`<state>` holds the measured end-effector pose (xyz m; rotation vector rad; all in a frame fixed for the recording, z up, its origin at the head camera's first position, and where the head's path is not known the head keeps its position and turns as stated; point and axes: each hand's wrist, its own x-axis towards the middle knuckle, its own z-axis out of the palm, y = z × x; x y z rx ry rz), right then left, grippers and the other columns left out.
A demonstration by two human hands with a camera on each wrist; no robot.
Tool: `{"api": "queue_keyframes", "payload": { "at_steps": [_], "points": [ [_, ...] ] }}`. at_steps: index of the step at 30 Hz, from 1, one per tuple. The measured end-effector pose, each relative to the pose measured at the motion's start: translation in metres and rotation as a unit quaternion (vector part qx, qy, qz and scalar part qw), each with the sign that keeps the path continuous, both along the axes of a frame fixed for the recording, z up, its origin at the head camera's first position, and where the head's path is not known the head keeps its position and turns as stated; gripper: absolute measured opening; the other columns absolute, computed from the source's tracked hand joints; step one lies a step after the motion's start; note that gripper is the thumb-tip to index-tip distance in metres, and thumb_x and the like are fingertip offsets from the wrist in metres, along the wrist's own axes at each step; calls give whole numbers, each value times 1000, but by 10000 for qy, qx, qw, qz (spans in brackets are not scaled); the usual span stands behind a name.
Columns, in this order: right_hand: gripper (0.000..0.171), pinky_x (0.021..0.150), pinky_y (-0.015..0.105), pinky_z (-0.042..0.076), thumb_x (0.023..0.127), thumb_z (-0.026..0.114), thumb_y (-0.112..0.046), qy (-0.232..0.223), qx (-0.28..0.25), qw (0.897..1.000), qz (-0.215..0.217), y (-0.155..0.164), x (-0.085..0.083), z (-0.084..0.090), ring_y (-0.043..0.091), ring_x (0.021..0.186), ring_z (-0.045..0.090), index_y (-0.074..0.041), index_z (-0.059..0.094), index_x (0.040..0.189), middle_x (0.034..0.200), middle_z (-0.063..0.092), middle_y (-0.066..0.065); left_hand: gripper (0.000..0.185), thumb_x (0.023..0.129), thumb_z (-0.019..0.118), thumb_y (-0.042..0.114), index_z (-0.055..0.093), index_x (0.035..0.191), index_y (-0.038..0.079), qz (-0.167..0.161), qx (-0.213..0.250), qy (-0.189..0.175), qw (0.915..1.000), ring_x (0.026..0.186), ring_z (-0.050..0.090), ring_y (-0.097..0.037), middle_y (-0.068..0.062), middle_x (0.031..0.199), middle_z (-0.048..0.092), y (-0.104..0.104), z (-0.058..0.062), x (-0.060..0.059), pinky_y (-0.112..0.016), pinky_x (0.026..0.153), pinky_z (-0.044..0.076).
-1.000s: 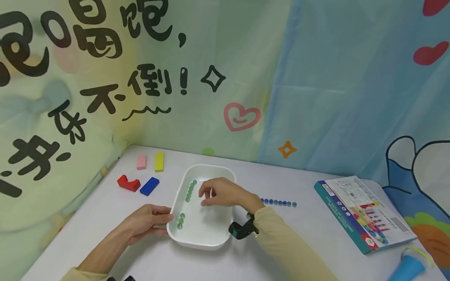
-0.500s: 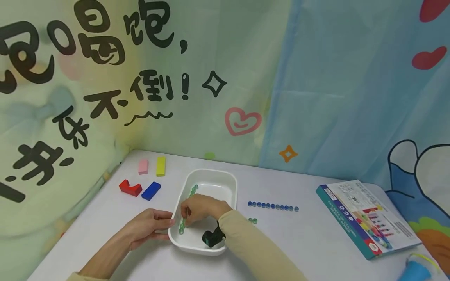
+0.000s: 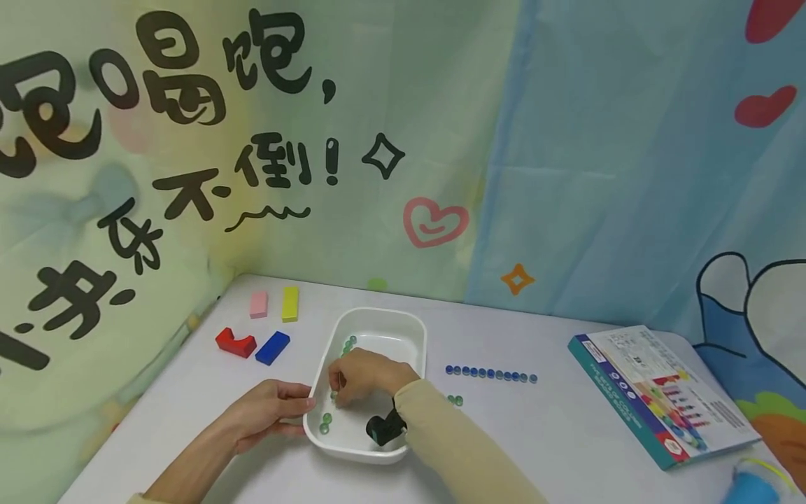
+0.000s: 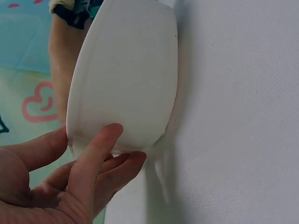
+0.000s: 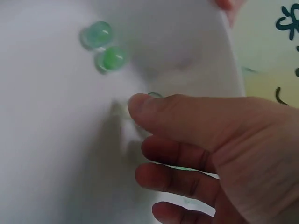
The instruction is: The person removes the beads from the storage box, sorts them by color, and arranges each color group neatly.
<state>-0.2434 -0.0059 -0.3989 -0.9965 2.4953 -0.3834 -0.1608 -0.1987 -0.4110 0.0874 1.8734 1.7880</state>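
Observation:
A white tray [image 3: 412, 336] stands on the table, with green glass marbles inside along its left side. My left hand [image 3: 272, 414] grips the tray's left rim, thumb at the edge; in the left wrist view its fingers [image 4: 112, 133] lie against the outer wall. Inside the tray, my right hand [image 3: 365, 378] pinches a green marble [image 3: 334, 396], mostly hidden by the thumb in the right wrist view. Two green marbles [image 5: 112, 58] lie touching near the thumb. Further up the left side, several more green marbles [image 3: 349, 344] are partly covered by the hand.
Right of the tray runs a row of blue marbles [image 3: 490, 374], with green marbles [image 3: 455, 400] partly behind the right sleeve. Red [image 3: 236, 343], blue [image 3: 273, 348], pink [image 3: 259, 304] and yellow [image 3: 290, 304] blocks lie left. A box [image 3: 661, 395] and blue bucket [image 3: 752, 484] are right.
My right hand has gone from over the tray's middle to its left side and taken a marble from the lower group of three. The left hand keeps its grip. The view has tilted slightly.

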Motion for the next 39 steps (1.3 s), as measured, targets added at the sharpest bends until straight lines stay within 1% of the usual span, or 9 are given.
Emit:
{"api": "queue_keyframes", "payload": {
  "at_steps": [4, 8, 10, 14, 19, 24, 28, 35, 39],
  "points": [
    [13, 59, 15, 39, 83, 75, -19, 130, -258, 9996, 68, 11, -6, 10, 3, 68, 46, -20, 62, 82, 72, 52, -10, 57, 93, 65, 15, 43, 134, -18, 24, 31, -30, 10000, 103, 67, -20, -24, 124, 63, 0, 0, 0, -36, 84, 60],
    [12, 61, 16, 39, 85, 75, -20, 240, -565, 9979, 203, 30, -9, 27, 4, 71, 47, -18, 63, 85, 74, 53, -8, 57, 93, 65, 15, 43, 134, -18, 48, 12, -43, 10000, 103, 67, -20, -24, 124, 63, 0, 0, 0, -36, 85, 60],
    [10, 62, 17, 40, 85, 74, -20, 257, -745, 9967, 188, 43, -8, 36, 6, 72, 49, -16, 65, 86, 75, 55, -7, 57, 93, 65, 15, 43, 135, -17, 77, -35, -73, 9999, 102, 68, -21, -24, 124, 63, 0, 0, 0, -36, 84, 60],
    [10, 62, 19, 43, 86, 73, -22, 183, -1029, 9945, -100, 80, -6, 46, 8, 72, 50, -18, 65, 89, 76, 57, -7, 58, 92, 66, 15, 43, 135, -16, 148, -151, -188, 9996, 102, 68, -22, -25, 125, 62, 1, -2, 2, -37, 84, 60],
    [11, 62, 19, 46, 86, 73, -22, 258, -1192, 9912, -518, 133, -2, 47, 8, 73, 51, -18, 65, 91, 77, 57, -7, 57, 92, 66, 15, 44, 135, -16, 144, -166, -180, 9996, 103, 68, -23, -25, 125, 62, 1, -5, 2, -37, 84, 60],
    [10, 65, 20, 47, 87, 72, -22, 475, -1228, 9884, -759, 176, 2, 39, 5, 73, 52, -17, 65, 92, 76, 57, -9, 56, 92, 66, 15, 45, 136, -14, 168, -252, -139, 9994, 102, 69, -23, -24, 125, 63, 1, -1, -1, -37, 84, 60],
    [11, 64, 19, 44, 87, 72, -19, 465, -1257, 9856, -1027, 202, 9, 21, 4, 72, 50, -14, 65, 92, 75, 56, -8, 58, 92, 66, 16, 44, 136, -14, 176, -233, -184, 9994, 102, 69, -23, -24, 125, 63, 1, 1, -1, -36, 85, 59],
    [12, 57, 17, 40, 84, 74, -15, 345, -1291, 9816, -1364, 221, 18, -17, 3, 68, 46, -12, 62, 89, 73, 52, -8, 59, 92, 67, 17, 44, 136, -14, 142, -220, -188, 9995, 102, 69, -23, -25, 126, 62, 1, 1, 0, -36, 85, 59],
    [13, 56, 17, 40, 84, 74, -15, 369, -1322, 9803, -1422, 224, 21, -32, 2, 67, 44, -11, 62, 88, 73, 52, -8, 58, 92, 66, 17, 44, 136, -14, 131, -225, -156, 9995, 102, 69, -23, -25, 126, 62, 2, 2, 0, -36, 85, 59]
  ]
}}
